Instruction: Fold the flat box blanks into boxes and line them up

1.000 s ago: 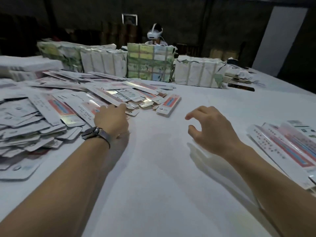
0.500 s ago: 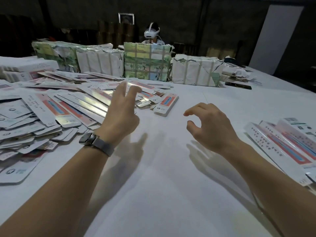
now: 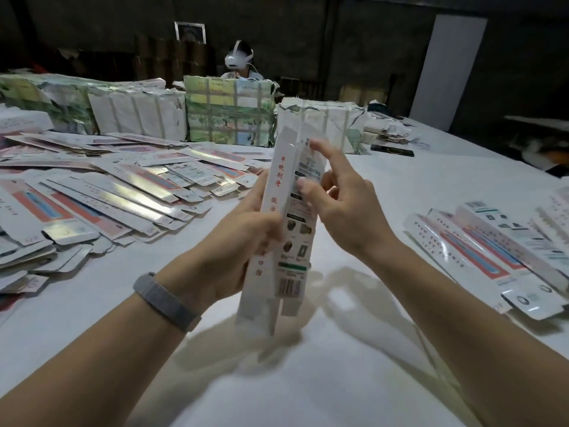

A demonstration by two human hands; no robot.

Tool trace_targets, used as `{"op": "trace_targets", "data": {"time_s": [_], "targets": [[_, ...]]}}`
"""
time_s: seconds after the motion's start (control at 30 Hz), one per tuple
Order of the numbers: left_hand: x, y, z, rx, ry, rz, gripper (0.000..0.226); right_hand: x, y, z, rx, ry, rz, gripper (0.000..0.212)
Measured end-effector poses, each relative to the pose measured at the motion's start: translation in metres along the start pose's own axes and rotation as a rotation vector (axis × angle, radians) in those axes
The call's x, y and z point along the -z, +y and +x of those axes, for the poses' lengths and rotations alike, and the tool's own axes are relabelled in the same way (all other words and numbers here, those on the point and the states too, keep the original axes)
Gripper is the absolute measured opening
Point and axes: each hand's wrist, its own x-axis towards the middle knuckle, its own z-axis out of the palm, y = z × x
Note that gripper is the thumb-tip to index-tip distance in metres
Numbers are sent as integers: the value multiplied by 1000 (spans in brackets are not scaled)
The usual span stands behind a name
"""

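A long white box blank (image 3: pixel 292 229) with red characters and a barcode stands upright above the white table (image 3: pixel 292 380), partly opened into a tube, its end flaps loose. My left hand (image 3: pixel 243 241) grips its left side at mid-height. My right hand (image 3: pixel 338 211) holds its right face, thumb and fingers pressing near the top. A sprawling pile of flat blanks (image 3: pixel 101 198) covers the table's left. A row of folded boxes (image 3: pixel 492 254) lies side by side at the right.
Wrapped bundles of stock (image 3: pixel 231 112) stand in a line across the back of the table. A person wearing a white headset (image 3: pixel 238 58) sits behind them. A dark phone (image 3: pixel 391 151) lies at the back right.
Both hands were empty over the table before. My left hand reached into the pile, and now both hands hold one blank upright in front of me.
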Motion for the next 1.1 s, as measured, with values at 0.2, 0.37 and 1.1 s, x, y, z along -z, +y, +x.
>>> {"op": "trace_targets", "data": {"time_s": [0.2, 0.37, 1.1], "targets": [[6, -8, 1, 114, -60, -37, 55, 4, -2, -2, 29, 19, -280, 52], [4, -13, 6, 26, 2, 42, 56, -2, -13, -5, -23, -2, -22, 66], [-7, -13, 0, 13, 26, -47, 53, -3, -13, -3, 44, 177, -28, 39]]}}
